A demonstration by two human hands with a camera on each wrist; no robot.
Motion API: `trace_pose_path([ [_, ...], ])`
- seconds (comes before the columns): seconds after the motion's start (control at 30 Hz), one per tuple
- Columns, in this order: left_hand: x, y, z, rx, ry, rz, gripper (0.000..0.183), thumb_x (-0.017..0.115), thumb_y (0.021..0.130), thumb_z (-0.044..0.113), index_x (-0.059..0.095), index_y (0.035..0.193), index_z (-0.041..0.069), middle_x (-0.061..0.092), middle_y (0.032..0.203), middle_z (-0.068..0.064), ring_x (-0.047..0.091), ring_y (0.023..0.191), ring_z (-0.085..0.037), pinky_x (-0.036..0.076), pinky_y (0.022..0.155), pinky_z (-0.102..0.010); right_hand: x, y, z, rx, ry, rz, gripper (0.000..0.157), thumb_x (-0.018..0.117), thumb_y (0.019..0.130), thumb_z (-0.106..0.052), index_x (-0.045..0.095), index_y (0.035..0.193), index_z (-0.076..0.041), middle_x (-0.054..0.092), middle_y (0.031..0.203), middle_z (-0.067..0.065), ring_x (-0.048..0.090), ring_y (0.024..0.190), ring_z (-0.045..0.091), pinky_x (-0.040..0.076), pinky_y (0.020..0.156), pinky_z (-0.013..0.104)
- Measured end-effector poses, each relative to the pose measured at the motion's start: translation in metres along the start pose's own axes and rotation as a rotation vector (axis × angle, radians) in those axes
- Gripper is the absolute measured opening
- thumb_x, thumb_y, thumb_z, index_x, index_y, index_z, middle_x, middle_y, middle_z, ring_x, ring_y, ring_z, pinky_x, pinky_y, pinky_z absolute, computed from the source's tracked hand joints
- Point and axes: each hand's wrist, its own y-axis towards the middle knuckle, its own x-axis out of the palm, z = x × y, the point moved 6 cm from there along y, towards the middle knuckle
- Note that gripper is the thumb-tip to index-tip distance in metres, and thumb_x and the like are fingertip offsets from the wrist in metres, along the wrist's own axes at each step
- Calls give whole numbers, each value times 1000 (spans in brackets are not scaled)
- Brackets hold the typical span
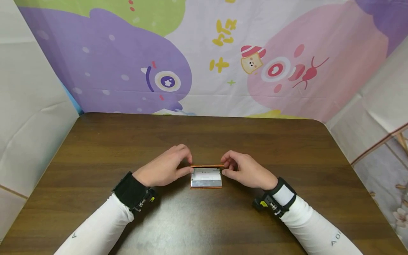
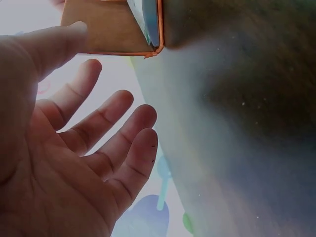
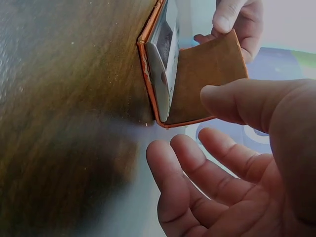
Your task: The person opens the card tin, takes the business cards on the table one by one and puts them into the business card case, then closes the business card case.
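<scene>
A small orange-brown leather card holder (image 1: 206, 188) lies on the table with its cover (image 3: 210, 74) raised upright along the far side. Inside sits a stack of cards (image 1: 206, 176); the top one is pale with dark print too small to read. My left hand (image 1: 165, 165) pinches the cover's left end, thumb on the inner face and index finger behind it. At the opposite end, my right hand (image 1: 247, 170) pinches the cover the same way. The other fingers of both hands are loosely bent, as the wrist views show.
The brown wooden table (image 1: 204, 223) reaches back to a cloth backdrop (image 1: 207, 95) with cartoon animals. White cloth panels (image 1: 35, 106) stand at the sides. Each wrist carries a black strap with a small camera (image 1: 148, 194).
</scene>
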Motion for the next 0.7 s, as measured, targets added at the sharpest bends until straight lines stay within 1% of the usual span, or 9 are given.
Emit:
trace_pose_path([
  [0.1,2,-1,0,-15,-6,-11,20,77,101,26,65,109,12,57,113,1,57,105,-23,51,92,-38,1,-1,-1,-3,3,-16,27,78,99,-14,67,123,-7,68,107,-2,64,88,12,57,77,31],
  [0.2,2,-2,1,-25,-15,-25,24,77,101,27,66,113,11,59,115,-2,58,107,-24,51,93,-39,1,-1,-3,-14,-2,-31,32,80,97,-17,66,124,-6,68,109,-1,65,89,13,58,80,34],
  [0.37,4,-5,1,-39,-29,-49,33,79,99,31,66,120,9,61,120,-5,59,110,-26,52,95,-41,3,-2,-5,-20,-31,-57,42,84,94,-23,66,128,-7,67,115,-2,65,95,15,58,86,37],
  [0.53,6,-7,2,-35,-29,-59,37,81,97,33,66,122,10,62,121,-4,59,111,-25,52,96,-41,5,-3,-6,0,-36,-99,51,85,94,-33,64,134,-10,66,124,-3,64,103,16,56,92,38],
  [0.7,8,-10,1,-36,-19,-71,37,81,97,35,66,123,13,62,122,-3,58,110,-23,52,96,-40,6,-4,-7,1,-27,-123,59,84,93,-43,62,138,-11,66,127,-2,64,106,17,56,93,39],
])
